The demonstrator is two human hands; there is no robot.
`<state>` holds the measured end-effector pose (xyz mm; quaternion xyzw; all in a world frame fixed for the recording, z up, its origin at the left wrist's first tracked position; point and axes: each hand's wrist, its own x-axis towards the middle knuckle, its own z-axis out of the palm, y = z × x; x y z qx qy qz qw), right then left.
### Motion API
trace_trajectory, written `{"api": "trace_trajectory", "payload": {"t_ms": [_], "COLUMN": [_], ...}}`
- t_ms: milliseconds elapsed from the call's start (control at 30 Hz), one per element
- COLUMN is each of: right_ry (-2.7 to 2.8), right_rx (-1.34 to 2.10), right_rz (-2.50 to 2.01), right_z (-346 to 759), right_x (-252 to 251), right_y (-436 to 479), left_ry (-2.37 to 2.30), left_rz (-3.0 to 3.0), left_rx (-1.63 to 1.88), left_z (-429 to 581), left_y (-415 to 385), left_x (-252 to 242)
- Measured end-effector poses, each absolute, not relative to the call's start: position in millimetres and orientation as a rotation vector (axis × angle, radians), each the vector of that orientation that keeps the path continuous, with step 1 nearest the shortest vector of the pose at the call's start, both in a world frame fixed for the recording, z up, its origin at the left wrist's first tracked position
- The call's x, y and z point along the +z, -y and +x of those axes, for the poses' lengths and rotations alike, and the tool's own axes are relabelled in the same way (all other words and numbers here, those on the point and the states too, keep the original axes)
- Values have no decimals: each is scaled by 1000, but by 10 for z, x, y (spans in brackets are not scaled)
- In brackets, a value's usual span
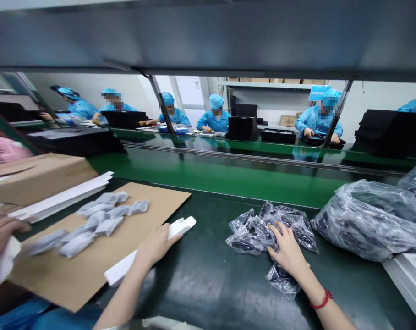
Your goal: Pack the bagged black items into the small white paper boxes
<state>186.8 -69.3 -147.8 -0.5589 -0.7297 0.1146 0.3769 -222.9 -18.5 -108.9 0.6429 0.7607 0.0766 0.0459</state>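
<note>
My left hand (160, 245) is wrapped round a long, narrow white box (120, 268), whose end flap (183, 225) stands out past my fingers. On the dark green work surface, my right hand (287, 250) reaches onto a heap of clear plastic bags (252, 231) with dark contents I cannot make out. Its fingers are apart, the tips touching the bags. One more such bag (283, 279) lies beneath the wrist. Left of my left hand, several small pale wrapped packets (106, 225) rest on a brown cardboard sheet (153, 201).
A co-worker's hand (5, 229) holds something white at the left edge. Flat white boxes (63, 197) lie by a brown carton (46, 176). A large clear bag (373, 220) sits right, above white boxes (409, 275). Beyond the green belt (201, 176), several people work.
</note>
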Motion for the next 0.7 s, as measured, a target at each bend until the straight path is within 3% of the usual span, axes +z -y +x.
{"api": "trace_trajectory", "payload": {"t_ms": [133, 267, 433, 700], "right_ry": [1759, 1566, 1105, 804], "right_rx": [358, 453, 414, 101], "right_rz": [-1427, -1369, -1267, -1096], "right_z": [1995, 2280, 2462, 2460], "right_x": [-1480, -1367, -1136, -787], "right_y": [651, 619, 752, 1878], "left_ry": [-2226, -1888, -1308, -980], "left_rz": [1954, 1879, 1820, 1893], "left_rx": [344, 955, 1479, 1733], "left_z": [-1681, -903, -25, 616], "left_y": [376, 700, 1070, 1326], "left_x": [-902, -693, -715, -988]}}
